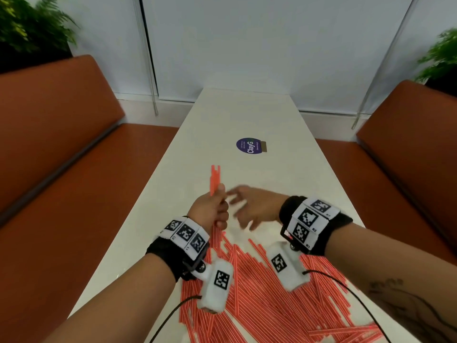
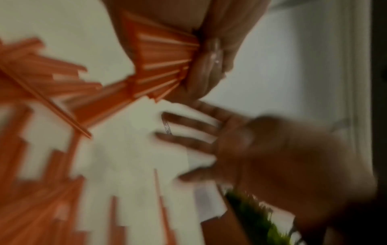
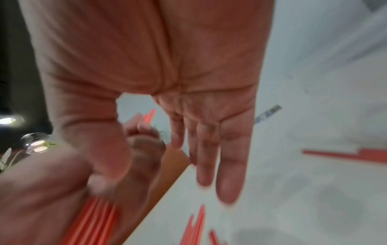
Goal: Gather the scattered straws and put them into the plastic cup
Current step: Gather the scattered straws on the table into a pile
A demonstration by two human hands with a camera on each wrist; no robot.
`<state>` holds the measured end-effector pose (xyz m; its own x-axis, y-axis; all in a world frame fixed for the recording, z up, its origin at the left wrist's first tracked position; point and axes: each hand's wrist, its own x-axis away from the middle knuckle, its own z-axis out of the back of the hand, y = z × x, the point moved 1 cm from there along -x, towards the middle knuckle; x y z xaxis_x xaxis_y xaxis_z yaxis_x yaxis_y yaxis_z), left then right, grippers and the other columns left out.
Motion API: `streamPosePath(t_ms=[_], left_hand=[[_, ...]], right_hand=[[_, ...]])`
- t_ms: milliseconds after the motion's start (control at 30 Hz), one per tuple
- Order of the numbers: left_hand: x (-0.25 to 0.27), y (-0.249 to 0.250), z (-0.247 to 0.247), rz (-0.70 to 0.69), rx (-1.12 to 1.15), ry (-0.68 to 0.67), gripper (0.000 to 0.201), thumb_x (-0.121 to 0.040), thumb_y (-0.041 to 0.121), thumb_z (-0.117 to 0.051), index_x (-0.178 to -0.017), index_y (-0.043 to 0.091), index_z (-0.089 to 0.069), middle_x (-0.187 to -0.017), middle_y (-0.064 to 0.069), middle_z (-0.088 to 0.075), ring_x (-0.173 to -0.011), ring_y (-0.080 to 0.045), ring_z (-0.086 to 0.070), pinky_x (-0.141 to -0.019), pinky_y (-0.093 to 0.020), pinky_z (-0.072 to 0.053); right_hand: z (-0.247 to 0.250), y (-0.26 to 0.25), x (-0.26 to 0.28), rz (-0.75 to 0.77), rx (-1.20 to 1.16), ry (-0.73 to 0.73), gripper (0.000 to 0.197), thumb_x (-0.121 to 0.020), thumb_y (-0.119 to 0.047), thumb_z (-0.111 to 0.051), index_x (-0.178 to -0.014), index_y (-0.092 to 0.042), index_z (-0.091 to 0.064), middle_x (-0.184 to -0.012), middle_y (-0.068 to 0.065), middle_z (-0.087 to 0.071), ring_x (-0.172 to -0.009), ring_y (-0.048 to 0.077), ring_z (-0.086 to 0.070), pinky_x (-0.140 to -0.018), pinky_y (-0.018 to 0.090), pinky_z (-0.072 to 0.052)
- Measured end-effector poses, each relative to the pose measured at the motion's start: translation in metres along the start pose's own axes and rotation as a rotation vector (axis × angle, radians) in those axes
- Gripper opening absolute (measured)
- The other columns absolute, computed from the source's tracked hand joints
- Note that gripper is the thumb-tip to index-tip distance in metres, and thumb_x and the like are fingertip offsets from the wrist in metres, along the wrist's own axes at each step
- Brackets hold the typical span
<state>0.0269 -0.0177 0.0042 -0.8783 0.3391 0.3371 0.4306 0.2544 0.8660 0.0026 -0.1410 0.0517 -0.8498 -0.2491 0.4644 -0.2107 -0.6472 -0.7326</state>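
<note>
My left hand (image 1: pixel 214 208) grips a bundle of orange straws (image 1: pixel 214 179) upright above the white table (image 1: pixel 247 115); their tops stick out above the fist. The left wrist view shows the bundle (image 2: pixel 161 66) fanned out under the curled fingers (image 2: pixel 209 66). My right hand (image 1: pixel 243 206) hovers just right of the fist, blurred, with fingers spread and nothing in it; its straight fingers (image 3: pixel 211 152) show in the right wrist view. A large heap of loose orange straws (image 1: pixel 259 293) covers the near end of the table. No plastic cup is in view.
A round blue sticker (image 1: pixel 248 147) lies on the table's middle. Orange benches (image 1: pixel 61 144) flank the table on both sides, with green plants (image 1: pixel 29 23) behind them. A white wall (image 1: pixel 247 40) closes the far end.
</note>
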Motion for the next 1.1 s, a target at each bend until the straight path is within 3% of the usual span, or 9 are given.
streamPosePath(t_ms=[100, 233, 400, 533, 600, 733, 867, 967, 1100], left_hand=[[0.005, -0.006, -0.004, 0.01, -0.257, -0.091, 0.038, -0.095, 0.037, -0.044, -0.065, 0.016, -0.039, -0.039, 0.01, -0.032, -0.031, -0.004, -0.025, -0.034, -0.013, -0.024], [0.005, -0.004, -0.011, 0.028, -0.298, -0.093, 0.034, -0.096, 0.023, -0.045, -0.064, 0.015, -0.037, -0.043, 0.007, -0.034, -0.032, -0.005, -0.027, -0.035, -0.014, -0.024], [0.003, -0.002, -0.015, 0.03, -0.195, -0.095, 0.034, -0.096, 0.033, -0.045, -0.067, 0.017, -0.037, -0.04, 0.01, -0.031, -0.032, -0.003, -0.024, -0.033, -0.013, -0.023], [0.001, -0.002, -0.017, 0.023, -0.149, -0.093, 0.037, -0.096, 0.038, -0.043, -0.066, 0.017, -0.034, -0.04, 0.01, -0.03, -0.032, -0.003, -0.023, -0.034, -0.012, -0.023], [-0.001, -0.002, -0.019, 0.014, -0.101, -0.069, 0.038, -0.096, 0.039, -0.042, -0.066, 0.016, -0.036, -0.039, 0.009, -0.031, -0.031, -0.003, -0.025, -0.034, -0.012, -0.025], [-0.01, 0.002, -0.018, -0.03, 0.17, 0.036, 0.039, -0.096, 0.042, -0.041, -0.067, 0.016, -0.038, -0.037, 0.009, -0.034, -0.029, -0.003, -0.031, -0.034, -0.012, -0.032], [-0.018, 0.009, -0.011, -0.041, 0.363, 0.074, 0.04, -0.094, 0.045, -0.041, -0.066, 0.016, -0.038, -0.039, 0.007, -0.034, -0.03, -0.004, -0.031, -0.034, -0.012, -0.034], [-0.018, 0.004, -0.014, -0.017, 0.368, 0.058, 0.042, -0.094, 0.046, -0.04, -0.064, 0.017, -0.038, -0.038, 0.008, -0.032, -0.03, -0.003, -0.03, -0.033, -0.012, -0.034], [-0.017, -0.004, -0.017, 0.007, 0.36, 0.046, 0.042, -0.092, 0.048, -0.042, -0.064, 0.017, -0.038, -0.037, 0.008, -0.033, -0.028, -0.002, -0.03, -0.032, -0.01, -0.03]], right_hand=[[0.016, -0.024, 0.002, 0.222, 0.063, 0.25, 0.09, -0.078, 0.011, -0.055, -0.15, -0.021, -0.011, -0.155, 0.002, -0.021, -0.139, 0.018, -0.031, -0.094, 0.031, -0.048], [0.016, -0.033, 0.001, 0.22, 0.486, 0.138, 0.072, -0.086, -0.008, -0.06, -0.148, -0.02, -0.025, -0.154, 0.0, -0.026, -0.142, 0.017, -0.026, -0.112, 0.027, -0.026], [0.014, -0.021, 0.0, 0.199, 0.39, 0.177, 0.069, -0.09, -0.008, -0.051, -0.15, -0.017, -0.017, -0.153, 0.003, -0.027, -0.129, 0.014, -0.037, -0.099, 0.021, -0.03], [0.015, -0.013, 0.0, 0.241, 0.324, 0.227, 0.078, -0.088, -0.007, -0.053, -0.151, -0.017, -0.008, -0.157, 0.003, -0.015, -0.144, 0.017, -0.019, -0.111, 0.024, -0.021], [0.014, -0.009, 0.001, 0.233, 0.317, 0.143, 0.088, -0.084, -0.004, -0.059, -0.151, -0.019, -0.002, -0.157, 0.003, -0.013, -0.143, 0.017, -0.02, -0.107, 0.021, -0.025], [0.01, 0.005, 0.01, 0.26, 0.164, 0.154, 0.129, -0.068, -0.011, -0.082, -0.147, -0.027, 0.02, -0.158, -0.001, 0.0, -0.144, 0.017, -0.016, -0.108, 0.023, -0.026], [-0.008, 0.027, 0.016, 0.269, 0.435, 0.144, 0.143, -0.056, -0.029, -0.088, -0.142, -0.037, 0.027, -0.157, -0.007, 0.015, -0.144, 0.02, -0.02, -0.111, 0.037, -0.035], [-0.013, 0.032, 0.01, 0.321, 0.461, 0.237, 0.138, -0.059, -0.032, -0.086, -0.144, -0.037, 0.022, -0.157, -0.009, 0.003, -0.136, 0.02, -0.037, -0.104, 0.037, -0.044], [-0.006, 0.03, 0.008, 0.32, 0.406, 0.225, 0.132, -0.06, -0.033, -0.086, -0.148, -0.03, 0.013, -0.155, -0.003, -0.012, -0.136, 0.017, -0.035, -0.105, 0.029, -0.039]])
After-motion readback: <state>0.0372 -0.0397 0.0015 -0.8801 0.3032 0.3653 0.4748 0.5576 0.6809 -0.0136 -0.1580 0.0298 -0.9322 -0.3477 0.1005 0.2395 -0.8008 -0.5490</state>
